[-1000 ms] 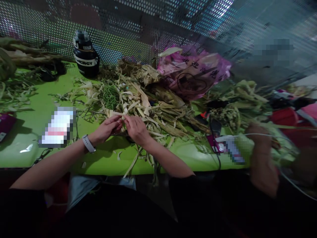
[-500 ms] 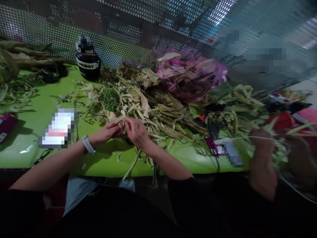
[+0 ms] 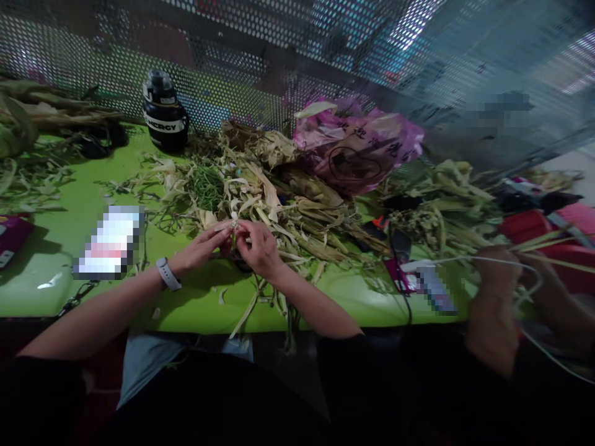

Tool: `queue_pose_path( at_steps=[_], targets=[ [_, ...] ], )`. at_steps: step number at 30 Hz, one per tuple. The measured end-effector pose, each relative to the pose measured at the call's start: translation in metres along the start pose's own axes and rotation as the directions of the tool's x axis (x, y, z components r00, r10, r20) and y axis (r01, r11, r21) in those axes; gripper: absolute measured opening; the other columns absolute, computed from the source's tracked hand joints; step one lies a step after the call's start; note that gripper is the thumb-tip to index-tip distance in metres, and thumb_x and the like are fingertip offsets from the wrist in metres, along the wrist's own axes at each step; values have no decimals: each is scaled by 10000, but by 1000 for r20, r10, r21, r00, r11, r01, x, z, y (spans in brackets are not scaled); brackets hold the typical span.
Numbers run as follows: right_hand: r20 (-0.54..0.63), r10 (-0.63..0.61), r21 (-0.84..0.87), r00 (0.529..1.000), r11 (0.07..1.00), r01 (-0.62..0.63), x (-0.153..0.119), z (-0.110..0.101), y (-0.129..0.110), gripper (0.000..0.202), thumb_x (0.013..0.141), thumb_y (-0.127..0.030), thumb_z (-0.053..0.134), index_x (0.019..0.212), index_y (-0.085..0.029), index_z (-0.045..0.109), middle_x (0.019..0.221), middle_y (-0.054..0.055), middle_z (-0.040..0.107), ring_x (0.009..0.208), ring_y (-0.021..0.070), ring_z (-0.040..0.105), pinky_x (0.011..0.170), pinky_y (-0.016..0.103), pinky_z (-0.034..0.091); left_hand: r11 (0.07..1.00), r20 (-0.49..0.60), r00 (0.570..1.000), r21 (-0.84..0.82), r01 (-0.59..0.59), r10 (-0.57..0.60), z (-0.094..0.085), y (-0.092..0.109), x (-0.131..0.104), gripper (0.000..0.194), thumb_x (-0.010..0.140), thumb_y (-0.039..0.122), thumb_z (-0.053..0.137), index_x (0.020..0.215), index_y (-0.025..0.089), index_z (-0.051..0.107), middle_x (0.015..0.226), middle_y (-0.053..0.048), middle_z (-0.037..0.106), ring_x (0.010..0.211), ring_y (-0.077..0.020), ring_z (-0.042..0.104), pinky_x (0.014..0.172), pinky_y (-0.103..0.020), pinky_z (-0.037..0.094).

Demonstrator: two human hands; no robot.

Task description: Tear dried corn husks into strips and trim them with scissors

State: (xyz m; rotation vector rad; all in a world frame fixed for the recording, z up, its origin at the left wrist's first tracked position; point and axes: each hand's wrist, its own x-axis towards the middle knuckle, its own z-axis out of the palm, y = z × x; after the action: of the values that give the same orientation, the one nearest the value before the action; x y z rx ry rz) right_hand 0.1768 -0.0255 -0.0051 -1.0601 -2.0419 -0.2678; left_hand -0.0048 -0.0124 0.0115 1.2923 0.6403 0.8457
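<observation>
A small pale piece (image 3: 235,218) of plant is sitting between the fingertips of both hands, at the front edge of the heap (image 3: 264,198) of dried stalks and husks; it is showing too small for its exact shape to be told. The left hand (image 3: 209,243) is pinching the piece from the left, its fingers lying nearly straight, and the right hand (image 3: 257,248) is pinching it from the right with its fingers curling in. A watch (image 3: 168,274) with a pale strap is circling the left wrist. Loose stems (image 3: 253,306) are trailing in front of the heap toward the near edge of the green table (image 3: 195,306). A clump of green sprigs (image 3: 207,187) is resting on the left part of the heap. A dark bottle (image 3: 166,124) is standing upright behind the heap's left end, and a pink plastic bag (image 3: 360,148) with dark lettering is lying behind its right part, bearing a pale husk (image 3: 316,109) on top. Left of the heap, a phone (image 3: 109,240) is glowing, its screen blurred out, and a purple box (image 3: 13,238) is lying beyond it. Right of the heap, a second phone (image 3: 436,290) is lying beside a purple packet (image 3: 398,277), and another person's hand (image 3: 496,263) is working close by. Behind the heap, a perforated screen (image 3: 223,56) is rising
</observation>
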Motion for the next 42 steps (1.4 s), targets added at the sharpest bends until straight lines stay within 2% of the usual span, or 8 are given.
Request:
queue_pose_path(
  at_steps=[3, 6, 9, 11, 17, 23, 32, 42],
  targets=[
    [21, -10, 123, 1000, 992, 7, 0, -5, -5, 230, 937, -253, 500, 1148, -173, 545, 928, 93, 691, 864, 193, 646, 822, 345, 526, 997, -92, 994, 49, -52, 57, -2, -1, 3, 350, 858, 461, 634, 988, 140, 682, 833, -40, 622, 731, -139, 551, 708, -258, 465],
    [15, 214, 330, 977, 921, -206, 4, -12, -5, 210, 922, -343, 518, 1057, -182, 525, 841, 42, 655, 754, 157, 621, 738, 299, 513, 999, -90, 996, 50, -15, 20, -4, -1, 4, 339, 863, 477, 619, 903, 141, 647, 767, -25, 604, 717, -143, 562, 722, -262, 467],
    [235, 467, 461, 853, 719, -520, 11, -16, -1, 298, 953, -471, 434, 853, -199, 506, 662, -28, 531, 586, 111, 509, 593, 247, 431, 998, -60, 997, 28, 58, -56, -4, 1, 4, 335, 854, 480, 628, 920, 152, 632, 764, -9, 579, 684, -132, 543, 670, -246, 453],
    [408, 462, 496, 787, 612, -616, 14, -15, 2, 391, 948, -533, 415, 750, -203, 486, 596, -46, 452, 554, 102, 445, 558, 238, 379, 994, -26, 994, 11, 106, -105, -2, 1, 3, 319, 863, 479, 616, 861, 160, 614, 736, 5, 533, 633, -111, 495, 592, -220, 411],
    [517, 398, 578, 758, 490, -652, 16, -10, 5, 418, 915, -567, 451, 696, -211, 448, 569, -55, 376, 533, 100, 363, 514, 243, 306, 990, 60, 995, 119, 72, -80, 3, 5, 2, 335, 859, 479, 623, 757, 160, 617, 607, 16, 464, 545, -100, 391, 495, -212, 309],
    [659, 348, 580, 666, 328, -745, 15, -8, 4, 418, 870, -573, 497, 668, -212, 442, 531, -62, 384, 473, 88, 322, 457, 241, 262, 987, 112, 993, 159, 17, -35, 1, 3, 4, 328, 834, 473, 650, 879, 153, 705, 857, -59, 657, 780, -150, 552, 727, -256, 444],
    [424, 513, 583, 746, 476, -658, 12, -3, -1, 434, 881, -556, 483, 632, -220, 372, 555, -57, 347, 531, 95, 341, 507, 237, 304, 953, 120, 986, 291, 79, -118, -5, 6, 2, 306, 826, 445, 662, 818, 141, 700, 673, -11, 581, 602, -105, 459, 565, -216, 359],
    [505, 531, 638, 681, 302, -708, 14, -10, 7, 389, 848, -526, 539, 637, -223, 415, 480, -74, 387, 407, 84, 343, 426, 240, 303, 994, 71, 992, -16, 107, -105, -7, 1, 7, 244, 793, 353, 729, 893, 131, 710, 706, -15, 613, 601, -91, 506, 590, -211, 418]
  ],
)
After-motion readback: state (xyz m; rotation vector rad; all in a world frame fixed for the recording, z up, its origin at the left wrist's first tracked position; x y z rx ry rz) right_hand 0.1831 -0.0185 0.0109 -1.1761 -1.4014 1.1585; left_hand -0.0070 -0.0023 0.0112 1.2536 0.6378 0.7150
